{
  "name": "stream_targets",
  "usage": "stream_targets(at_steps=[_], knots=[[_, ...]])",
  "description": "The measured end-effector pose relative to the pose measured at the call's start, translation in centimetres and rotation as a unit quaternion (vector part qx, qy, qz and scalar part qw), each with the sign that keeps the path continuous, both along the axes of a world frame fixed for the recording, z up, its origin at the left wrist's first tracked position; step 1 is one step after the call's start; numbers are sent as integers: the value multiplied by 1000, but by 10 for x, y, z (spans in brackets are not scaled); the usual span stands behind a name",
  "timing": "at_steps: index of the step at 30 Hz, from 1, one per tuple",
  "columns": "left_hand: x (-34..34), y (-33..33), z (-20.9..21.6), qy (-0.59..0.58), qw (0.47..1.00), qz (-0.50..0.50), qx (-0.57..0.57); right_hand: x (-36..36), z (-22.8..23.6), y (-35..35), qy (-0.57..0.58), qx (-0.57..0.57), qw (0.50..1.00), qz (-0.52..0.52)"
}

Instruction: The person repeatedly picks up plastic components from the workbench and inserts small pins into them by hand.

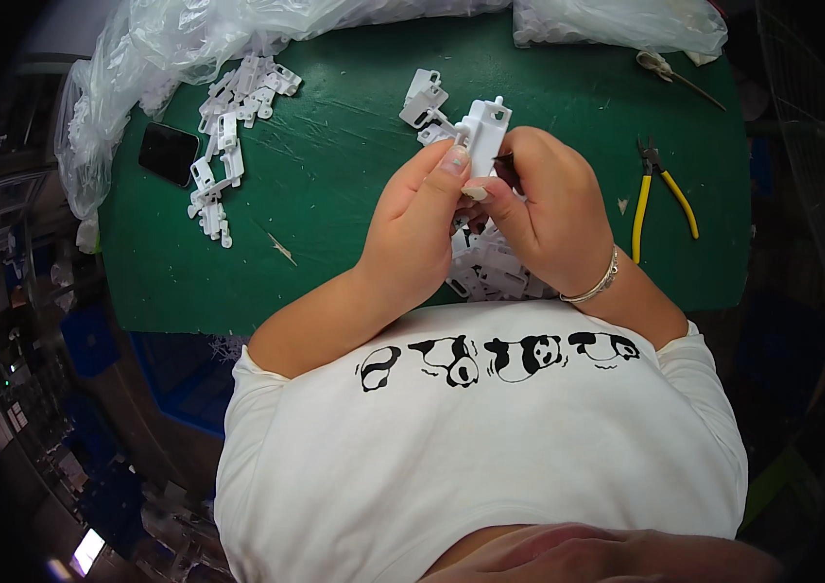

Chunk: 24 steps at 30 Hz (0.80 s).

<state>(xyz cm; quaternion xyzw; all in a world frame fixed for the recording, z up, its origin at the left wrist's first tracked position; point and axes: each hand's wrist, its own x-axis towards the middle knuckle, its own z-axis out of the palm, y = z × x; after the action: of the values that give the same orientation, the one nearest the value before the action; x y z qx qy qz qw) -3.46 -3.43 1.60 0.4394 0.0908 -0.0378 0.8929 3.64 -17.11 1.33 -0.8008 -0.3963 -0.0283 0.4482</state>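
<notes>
My left hand (417, 219) is closed, its thumb and fingers pinching a white moulded plastic part (490, 134) by its lower left side. The part stands up above my fingertips, with a slot and a small peg at its top end. My right hand (558, 209) is closed against the part's right side. A small dark thing (506, 167) shows between its fingers, too little visible to name. Just beyond my left hand lie a few similar white parts (424, 97). Below my hands is a pile of white parts (495, 267), partly hidden by them.
On the green table (325, 194), more white parts (228, 146) lie in a long heap at left, beside a black phone (169, 153). Yellow-handled cutters (648, 185) lie at right. A thin tool with a wrapped handle (665, 70) and clear plastic bags (189, 39) are farther back.
</notes>
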Motion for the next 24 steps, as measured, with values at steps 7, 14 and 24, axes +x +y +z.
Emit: stream_targets(at_steps=[7, 14, 24], knots=[[-1, 1, -5, -11, 1000, -11, -8, 1, 0, 0, 0, -34, 999, -3], [-2, 0, -3, -3, 1000, -11, -21, -2, -1, -1, -17, -3, 999, 27], [9, 7, -10, -10, 998, 66, -8, 8, 1, -6, 91, 77, 992, -29]])
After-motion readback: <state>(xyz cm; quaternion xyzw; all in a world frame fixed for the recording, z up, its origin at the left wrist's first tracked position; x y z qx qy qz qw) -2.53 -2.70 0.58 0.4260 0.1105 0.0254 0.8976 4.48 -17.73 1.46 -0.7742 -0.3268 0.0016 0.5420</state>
